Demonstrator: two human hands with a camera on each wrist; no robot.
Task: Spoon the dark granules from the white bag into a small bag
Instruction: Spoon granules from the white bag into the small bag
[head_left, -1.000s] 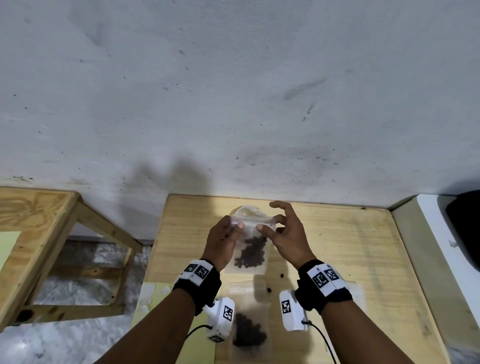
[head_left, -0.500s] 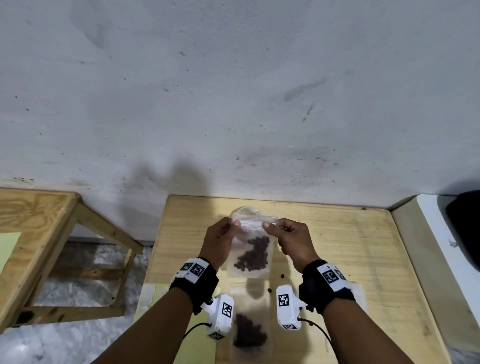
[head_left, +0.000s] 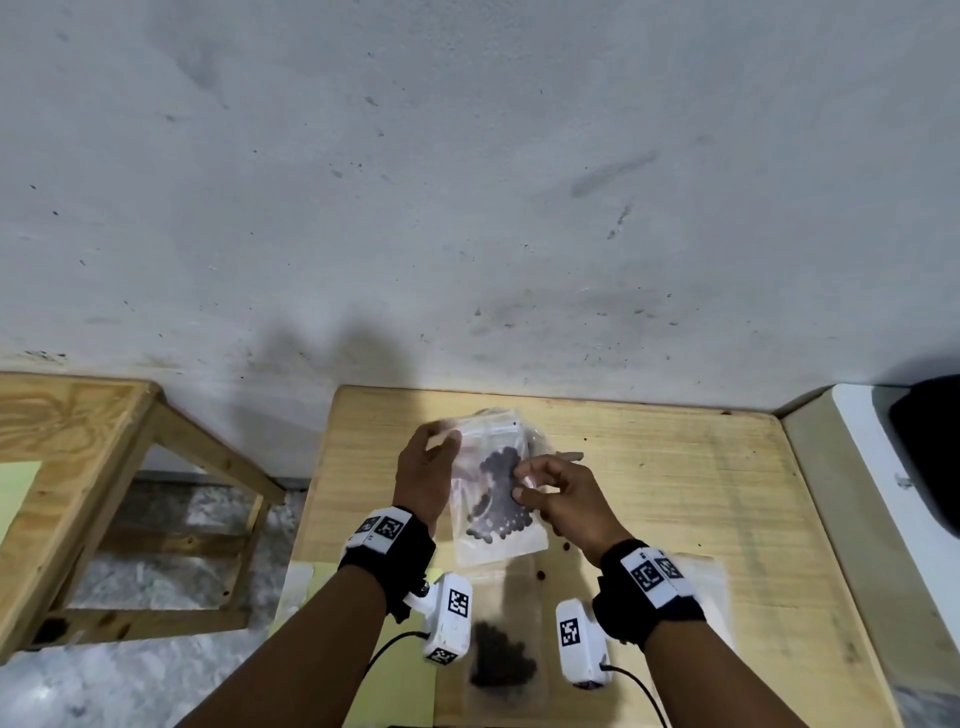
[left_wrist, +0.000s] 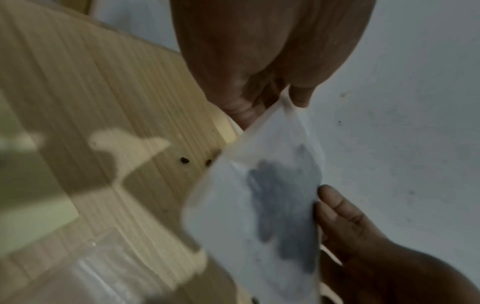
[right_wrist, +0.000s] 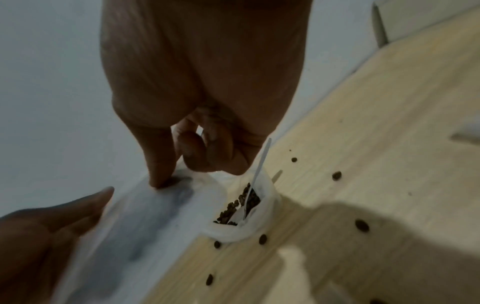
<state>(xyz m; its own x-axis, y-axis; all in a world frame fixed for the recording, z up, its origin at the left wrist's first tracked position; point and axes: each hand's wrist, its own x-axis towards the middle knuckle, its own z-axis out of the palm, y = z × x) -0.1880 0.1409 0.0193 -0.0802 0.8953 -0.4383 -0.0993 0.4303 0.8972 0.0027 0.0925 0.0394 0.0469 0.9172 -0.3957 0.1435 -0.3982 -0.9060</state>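
a pale wooden table (head_left: 675, 493) stands against a grey wall (head_left: 467, 182), and above the middle of it both hands hold up a small clear bag (head_left: 496, 499). the left hand (head_left: 423, 475) pinches the bag's upper left corner between thumb and fingers, and the right hand (head_left: 563, 501) has its fingers curled onto the bag's right side about halfway down, its forefinger tip pressed to the plastic in the right wrist view. the bag hangs upright, slightly tilted, with a heap of dark granules (head_left: 496, 506) gathered in its lower half; whether its mouth is sealed or open cannot be told through the blur. behind the held bag, on the far side of the right hand, the white bag (right_wrist: 241, 214) sits on the table with its mouth rolled open, more dark granules inside it and a thin white spoon (right_wrist: 255, 179) standing in them, handle leaning up toward the fingers. below the grip, nearer the person and between the two wrists, another small bag of granules (head_left: 501, 665) lies flat on the wood. a few loose granules (right_wrist: 362, 225) are scattered on the table just beside the white bag and under the right hand.
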